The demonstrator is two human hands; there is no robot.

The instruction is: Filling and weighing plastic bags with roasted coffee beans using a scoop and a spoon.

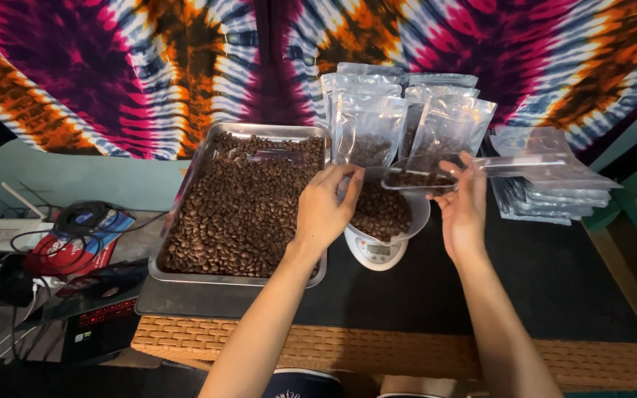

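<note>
Your right hand (464, 210) is gripping a clear scoop (436, 173) of coffee beans above the bowl (388, 214) on the scale (376, 254); your left hand (326, 206) is curling, holding nothing, beside the bowl, near the steel tray (241, 199) on the bench (525, 287)

The middle of the table (554, 295) is crowded. The steel tray (186, 276) heaped with coffee beans (237, 214) fills the left part, and just beside it the small scale (374, 253) carries a bowl of beans (385, 214). The left hand (324, 210) is held over the bowl's edge, and the right hand (464, 210) grips a clear scoop (422, 177) above it, so the way down to the bowl is narrowed from both sides. Behind, the path is closed by upright clear pouches (369, 129). At the right rear, a stack of flat pouches (554, 188) is laid. Open dark surface is left at the front and right.
</note>
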